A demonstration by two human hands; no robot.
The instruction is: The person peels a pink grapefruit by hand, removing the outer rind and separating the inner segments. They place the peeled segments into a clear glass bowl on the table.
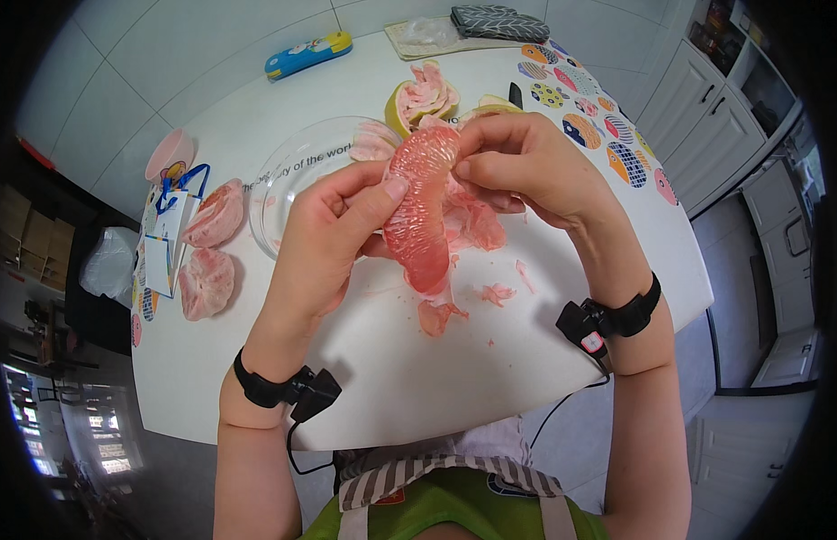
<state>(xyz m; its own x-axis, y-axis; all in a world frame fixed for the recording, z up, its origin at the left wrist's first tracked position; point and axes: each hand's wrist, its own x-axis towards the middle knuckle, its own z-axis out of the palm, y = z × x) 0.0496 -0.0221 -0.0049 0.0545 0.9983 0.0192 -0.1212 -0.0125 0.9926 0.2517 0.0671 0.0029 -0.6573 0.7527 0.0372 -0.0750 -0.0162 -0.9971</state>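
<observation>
A peeled pink pomelo segment is held up over the table, its juice sacs bared on the side facing me. My left hand grips its left side, thumb on the flesh. At the upper right edge, my right hand pinches the segment between thumb and fingers, perhaps by its membrane; the exact contact is partly hidden. Scraps of membrane lie on the table behind and below the segment. Partly behind my left hand stands a clear glass bowl; pinkish pieces show through and near it.
Two pomelo chunks lie left, beside a paper bag and pink bowl. Pomelo rind and a black handle are behind my hands. A blue-yellow case and folded grey cloth lie at the white table's far edge.
</observation>
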